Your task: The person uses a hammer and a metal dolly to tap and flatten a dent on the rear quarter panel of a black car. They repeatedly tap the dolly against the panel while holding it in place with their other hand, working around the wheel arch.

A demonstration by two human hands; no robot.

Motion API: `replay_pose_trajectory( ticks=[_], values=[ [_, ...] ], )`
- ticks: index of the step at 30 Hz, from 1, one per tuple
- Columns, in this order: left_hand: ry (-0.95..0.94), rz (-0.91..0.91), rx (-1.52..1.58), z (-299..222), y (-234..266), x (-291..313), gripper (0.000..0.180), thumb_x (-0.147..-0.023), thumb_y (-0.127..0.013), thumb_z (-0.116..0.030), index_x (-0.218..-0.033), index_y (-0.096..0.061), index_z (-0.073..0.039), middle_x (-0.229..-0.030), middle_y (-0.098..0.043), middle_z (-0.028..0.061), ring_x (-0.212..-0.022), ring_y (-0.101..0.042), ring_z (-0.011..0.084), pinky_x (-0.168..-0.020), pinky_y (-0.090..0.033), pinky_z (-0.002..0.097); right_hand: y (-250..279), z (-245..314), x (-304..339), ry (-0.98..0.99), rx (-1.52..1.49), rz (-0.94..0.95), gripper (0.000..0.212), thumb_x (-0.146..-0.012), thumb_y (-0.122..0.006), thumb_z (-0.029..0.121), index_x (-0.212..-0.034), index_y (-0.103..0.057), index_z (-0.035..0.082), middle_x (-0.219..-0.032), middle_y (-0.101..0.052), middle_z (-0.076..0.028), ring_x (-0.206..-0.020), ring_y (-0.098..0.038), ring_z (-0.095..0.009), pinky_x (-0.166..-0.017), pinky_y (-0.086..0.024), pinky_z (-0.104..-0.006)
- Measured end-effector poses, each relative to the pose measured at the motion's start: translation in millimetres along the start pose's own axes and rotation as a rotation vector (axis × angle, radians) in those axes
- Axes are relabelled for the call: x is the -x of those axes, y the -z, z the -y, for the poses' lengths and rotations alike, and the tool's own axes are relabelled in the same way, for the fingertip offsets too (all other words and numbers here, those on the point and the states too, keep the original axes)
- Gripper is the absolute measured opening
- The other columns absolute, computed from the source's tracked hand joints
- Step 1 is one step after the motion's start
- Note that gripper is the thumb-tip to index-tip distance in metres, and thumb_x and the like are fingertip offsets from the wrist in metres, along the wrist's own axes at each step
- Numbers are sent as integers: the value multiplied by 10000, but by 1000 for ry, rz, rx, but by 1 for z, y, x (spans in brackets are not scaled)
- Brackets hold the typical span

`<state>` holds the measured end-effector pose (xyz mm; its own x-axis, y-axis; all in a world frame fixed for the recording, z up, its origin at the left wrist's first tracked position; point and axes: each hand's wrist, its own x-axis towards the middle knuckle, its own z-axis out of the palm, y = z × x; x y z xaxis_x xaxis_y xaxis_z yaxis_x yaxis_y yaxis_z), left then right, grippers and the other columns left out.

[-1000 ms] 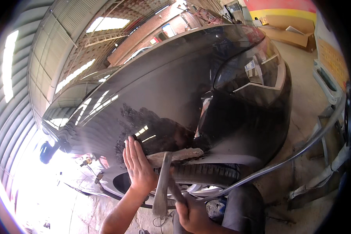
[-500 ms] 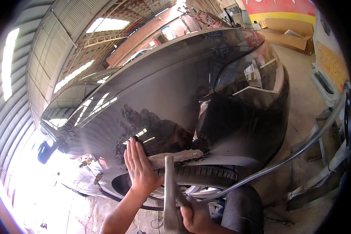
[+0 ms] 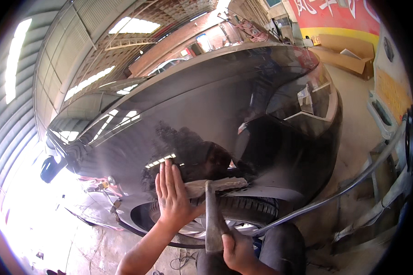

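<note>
A dark car fender fills the middle, glossy, with a blackish, mottled reflection above the wheel arch. Along the arch lip runs a rough pale grey strip. My left hand lies on the panel beside the strip's left end, fingers stretched upward and thumb out to the right. My right hand, lower down, is closed round the handle of a hammer with a long grey head. The head's narrow upper end overlaps the strip in view; whether it touches cannot be made out. Below the arch sits the tire.
A grey hose curves from the right toward the wheel. The headlight is at the upper right. Behind it an open cardboard box stands on the floor. A metal stand is at right. My knee shows below.
The view has shifted slightly, so the car appears lower and farther right. The hammer's lower end and my right hand have risen in the picture. My left hand stays flat on the fender.
</note>
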<state>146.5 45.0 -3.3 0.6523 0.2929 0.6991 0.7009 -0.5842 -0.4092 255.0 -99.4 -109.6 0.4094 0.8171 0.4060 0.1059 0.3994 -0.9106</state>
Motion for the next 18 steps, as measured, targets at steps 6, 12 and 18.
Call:
replay_pose_trajectory(
  ticks=[6,12,18],
  values=[
    [12,65,78,-21,9,-29,1070,-726,-707,-558,-1384,-318,191,-1488,-271,359,-1415,-259,461,-1150,-220,509,13,-5,16,-98,-74,-18,302,-968,-459,186,-1149,-574,-26,-965,-648,-195,-930,-631,-332,-824,-484,-386],
    [-96,72,179,-61,-15,-18,827,-860,-538,-556,-1395,-442,66,-1530,-327,225,-1463,-244,314,-1183,-194,422,35,-52,38,-118,-275,-104,355,-996,-448,379,-1084,-459,34,-702,-468,-13,-467,-394,-72,-390,-298,-219],
    [-208,100,147,-70,-38,22,799,-826,-602,-496,-1458,-409,-46,-1558,-331,71,-1455,-268,191,-1188,-205,361,49,-6,17,-121,-140,-75,596,-956,-408,623,-816,-432,44,-552,-380,-1,-382,-348,-72,-347,-265,-218]
  ],
)
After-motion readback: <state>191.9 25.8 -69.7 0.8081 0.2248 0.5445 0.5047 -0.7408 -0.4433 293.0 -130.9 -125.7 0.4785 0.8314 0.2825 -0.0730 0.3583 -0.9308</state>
